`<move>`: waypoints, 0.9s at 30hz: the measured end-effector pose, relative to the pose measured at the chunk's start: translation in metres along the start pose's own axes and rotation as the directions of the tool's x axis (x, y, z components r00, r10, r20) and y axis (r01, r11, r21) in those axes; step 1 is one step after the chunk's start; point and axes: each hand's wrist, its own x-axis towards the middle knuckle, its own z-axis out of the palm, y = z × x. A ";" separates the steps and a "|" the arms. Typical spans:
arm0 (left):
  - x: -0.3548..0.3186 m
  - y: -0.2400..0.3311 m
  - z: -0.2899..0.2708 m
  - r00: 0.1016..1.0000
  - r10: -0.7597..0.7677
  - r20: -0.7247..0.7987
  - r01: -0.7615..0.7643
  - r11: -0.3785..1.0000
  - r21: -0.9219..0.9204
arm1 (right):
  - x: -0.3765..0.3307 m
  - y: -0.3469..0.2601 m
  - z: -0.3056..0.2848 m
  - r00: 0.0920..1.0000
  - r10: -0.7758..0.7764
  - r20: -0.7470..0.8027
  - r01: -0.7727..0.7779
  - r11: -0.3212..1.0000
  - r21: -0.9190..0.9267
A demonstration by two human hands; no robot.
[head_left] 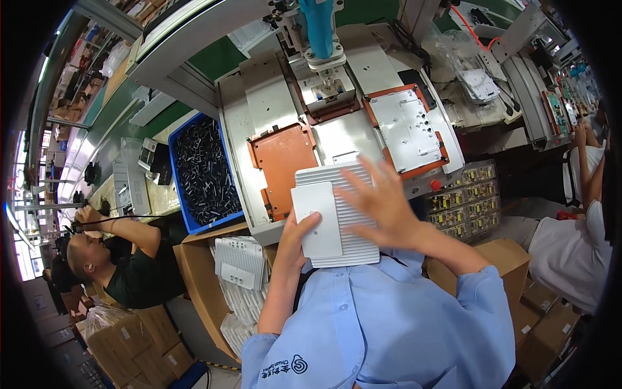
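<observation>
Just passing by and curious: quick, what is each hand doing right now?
Left hand: closed on a small flat white plate, thumb on top.
Right hand: open, fingers spread flat on the ribbed white rectangular panel.

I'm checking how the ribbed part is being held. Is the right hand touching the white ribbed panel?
Touching. The head view shows the right hand lying flat on the white ribbed panel, fingers spread across its ribs with no gap visible.

Person's wearing a light blue short-sleeved work shirt [382, 318], plain woven cotton-looking fabric, sleeves ending around the elbows. There's a small dark printed logo with lettering [285, 368] on the near left sleeve. Both forearms and hands are bare, no gloves, no watch or rings showing.
</observation>
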 end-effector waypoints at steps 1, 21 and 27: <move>-0.001 0.003 -0.002 1.000 0.007 -0.010 -0.007 1.000 -0.001 | 0.004 0.007 -0.006 0.993 0.080 -0.087 -0.078 0.997 0.025; -0.010 0.069 0.064 0.645 0.707 0.290 -0.381 -0.031 0.924 | 0.050 -0.011 -0.005 0.909 0.412 0.067 -0.302 0.541 0.785; 0.037 0.020 0.045 0.635 0.717 0.287 -0.419 0.007 0.908 | 0.066 -0.021 0.079 0.819 0.564 0.110 -0.260 0.193 0.946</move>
